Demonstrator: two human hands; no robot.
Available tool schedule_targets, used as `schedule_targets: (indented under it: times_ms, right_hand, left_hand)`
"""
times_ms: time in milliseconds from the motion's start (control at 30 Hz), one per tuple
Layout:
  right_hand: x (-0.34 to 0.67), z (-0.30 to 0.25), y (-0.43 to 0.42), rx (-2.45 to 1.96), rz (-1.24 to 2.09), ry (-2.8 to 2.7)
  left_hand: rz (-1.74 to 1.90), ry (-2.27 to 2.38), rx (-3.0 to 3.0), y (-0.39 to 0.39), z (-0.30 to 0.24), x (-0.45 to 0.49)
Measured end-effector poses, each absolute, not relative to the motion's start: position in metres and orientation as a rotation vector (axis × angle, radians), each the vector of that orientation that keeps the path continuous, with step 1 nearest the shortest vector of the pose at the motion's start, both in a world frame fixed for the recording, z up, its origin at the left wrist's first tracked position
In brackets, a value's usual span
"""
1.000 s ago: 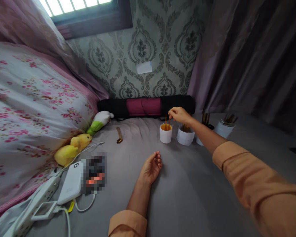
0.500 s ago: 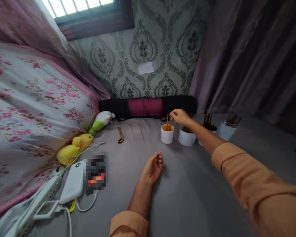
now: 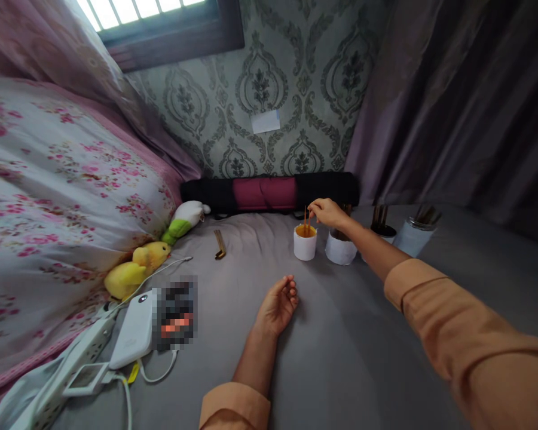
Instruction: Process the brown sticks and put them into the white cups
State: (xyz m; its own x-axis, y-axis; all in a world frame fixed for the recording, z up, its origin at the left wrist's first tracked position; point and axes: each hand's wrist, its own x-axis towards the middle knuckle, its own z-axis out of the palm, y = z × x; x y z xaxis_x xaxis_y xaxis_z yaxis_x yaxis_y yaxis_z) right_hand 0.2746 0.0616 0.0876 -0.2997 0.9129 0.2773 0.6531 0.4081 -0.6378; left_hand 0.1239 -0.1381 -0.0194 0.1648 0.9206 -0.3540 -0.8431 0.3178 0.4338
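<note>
My right hand [image 3: 326, 212] reaches out over a white cup [image 3: 305, 243] with an orange inside and pinches the top of a thin orange stick [image 3: 305, 221] that stands in it. A second white cup [image 3: 341, 248] sits right beside it, under my wrist, with brown sticks in it. My left hand [image 3: 278, 307] rests on the grey sheet [image 3: 332, 346], fingers loosely curled, holding nothing. A few brown sticks [image 3: 219, 244] lie loose on the sheet to the left of the cups.
Two more containers with sticks [image 3: 382, 229] [image 3: 415, 234] stand at the right. A black and maroon roll [image 3: 269, 193] lies along the wall. Floral bedding [image 3: 58, 197], plush toys [image 3: 137, 270], a white power bank [image 3: 132, 329] and a power strip [image 3: 67, 370] crowd the left.
My right hand has lowered slightly with the stick into the orange-lined cup. The left hand has stayed put; the view has shifted a little.
</note>
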Motion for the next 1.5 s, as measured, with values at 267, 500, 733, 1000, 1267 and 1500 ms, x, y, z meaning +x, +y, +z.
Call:
schedule_targets:
  times_ms: [267, 500, 733, 1000, 1267, 1500]
  right_hand:
    - [0.272, 0.089, 0.058, -1.327, 0.578, -2.061]
    - [0.274, 0.086, 0.059, -1.328, 0.588, -2.068]
    - [0.277, 0.088, 0.056, -1.357, 0.546, -2.079]
    - [0.282, 0.091, 0.051, -1.379, 0.518, -2.054]
    - [0.286, 0.094, 0.041, -1.395, 0.477, -1.967]
    - [0.289, 0.097, 0.029, -1.400, 0.432, -1.880]
  left_hand:
    - [1.262, 0.626, 0.140, -0.138, -0.018, 0.124]
    - [1.263, 0.619, 0.157, -0.138, -0.019, 0.124]
    - [1.265, 0.634, 0.150, -0.138, -0.017, 0.124]
    - [1.268, 0.642, 0.141, -0.139, -0.016, 0.125]
    - [1.267, 0.619, 0.131, -0.140, -0.015, 0.124]
    - [1.270, 0.612, 0.136, -0.140, -0.015, 0.124]
